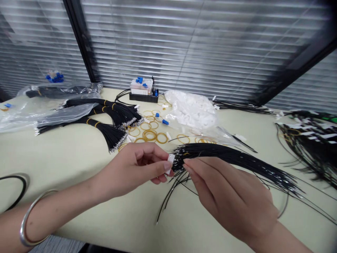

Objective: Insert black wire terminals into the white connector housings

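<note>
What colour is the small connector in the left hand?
The connector is white, shown best in the head view.

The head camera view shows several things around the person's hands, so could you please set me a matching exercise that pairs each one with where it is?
Things:
1. White connector
2. Black wire bundle
3. Metal bangle
4. Rubber bands

Places:
A. Scattered on the tabletop
B. Around the left arm
C. Gripped in the right hand
D. Pinched in the left hand

Right pairs: 1-D, 2-C, 3-B, 4-A
</note>
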`<state>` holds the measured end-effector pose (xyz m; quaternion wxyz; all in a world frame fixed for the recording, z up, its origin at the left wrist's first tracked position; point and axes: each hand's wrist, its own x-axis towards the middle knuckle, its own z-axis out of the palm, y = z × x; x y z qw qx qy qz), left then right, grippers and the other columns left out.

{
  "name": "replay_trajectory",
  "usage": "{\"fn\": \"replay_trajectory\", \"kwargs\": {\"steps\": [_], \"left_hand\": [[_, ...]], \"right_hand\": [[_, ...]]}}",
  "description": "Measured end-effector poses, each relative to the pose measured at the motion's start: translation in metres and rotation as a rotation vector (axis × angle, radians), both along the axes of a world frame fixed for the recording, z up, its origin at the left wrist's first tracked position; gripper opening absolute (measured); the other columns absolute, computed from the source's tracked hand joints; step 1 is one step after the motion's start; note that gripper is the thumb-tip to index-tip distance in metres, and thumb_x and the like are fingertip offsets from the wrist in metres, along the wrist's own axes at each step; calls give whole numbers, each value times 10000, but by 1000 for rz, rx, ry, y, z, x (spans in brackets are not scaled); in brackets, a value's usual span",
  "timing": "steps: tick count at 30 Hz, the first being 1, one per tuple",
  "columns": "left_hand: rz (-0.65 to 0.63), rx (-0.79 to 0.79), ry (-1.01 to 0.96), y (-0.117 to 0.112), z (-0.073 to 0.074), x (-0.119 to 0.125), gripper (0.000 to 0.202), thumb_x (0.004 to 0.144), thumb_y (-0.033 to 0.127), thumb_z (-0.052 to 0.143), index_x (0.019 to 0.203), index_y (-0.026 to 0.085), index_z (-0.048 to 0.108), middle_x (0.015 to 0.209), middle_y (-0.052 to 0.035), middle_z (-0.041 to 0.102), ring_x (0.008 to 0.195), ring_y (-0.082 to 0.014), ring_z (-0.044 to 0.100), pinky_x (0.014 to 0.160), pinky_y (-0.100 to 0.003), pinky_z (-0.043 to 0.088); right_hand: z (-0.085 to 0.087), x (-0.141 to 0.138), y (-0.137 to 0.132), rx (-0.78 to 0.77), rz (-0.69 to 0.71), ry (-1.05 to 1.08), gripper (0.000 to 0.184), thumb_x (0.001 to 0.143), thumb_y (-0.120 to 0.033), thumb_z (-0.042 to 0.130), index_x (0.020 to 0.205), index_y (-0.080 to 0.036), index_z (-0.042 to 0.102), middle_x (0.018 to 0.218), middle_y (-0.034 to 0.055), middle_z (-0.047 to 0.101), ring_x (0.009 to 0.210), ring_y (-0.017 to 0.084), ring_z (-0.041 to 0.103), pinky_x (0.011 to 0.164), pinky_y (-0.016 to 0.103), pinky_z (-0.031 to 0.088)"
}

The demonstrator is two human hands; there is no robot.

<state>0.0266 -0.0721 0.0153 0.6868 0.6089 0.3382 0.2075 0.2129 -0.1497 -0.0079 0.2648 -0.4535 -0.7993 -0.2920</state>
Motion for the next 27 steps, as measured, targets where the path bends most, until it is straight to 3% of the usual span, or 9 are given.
{"fn": "replay_trajectory", "kwargs": {"steps": [11, 17, 27], "left_hand": [[-27, 61, 15, -1, -1, 0, 113, 785, 242, 620, 788, 130, 611, 644, 5, 622, 580, -67, 567, 574, -165, 495], [-42, 99, 23, -2, -1, 0, 101, 790, 224, 609, 769, 126, 599, 652, 10, 608, 565, -54, 548, 553, -148, 477], [-51, 141, 67, -2, -5, 0, 141, 805, 257, 599, 747, 129, 602, 624, 24, 584, 561, -51, 539, 543, -145, 451]], "right_hand": [[-1, 1, -3, -22, 27, 10, 188, 844, -88, 501, 1020, -123, 555, 887, 44, 626, 782, 120, 541, 679, 249, 415], [-6, 0, -3, 45, -4, -24, 175, 838, -106, 532, 1008, -125, 565, 908, 22, 628, 815, 109, 533, 731, 239, 408], [-10, -4, -1, 63, -14, -53, 196, 848, -112, 514, 1041, -103, 546, 920, 59, 628, 826, 139, 543, 731, 265, 402]]}}
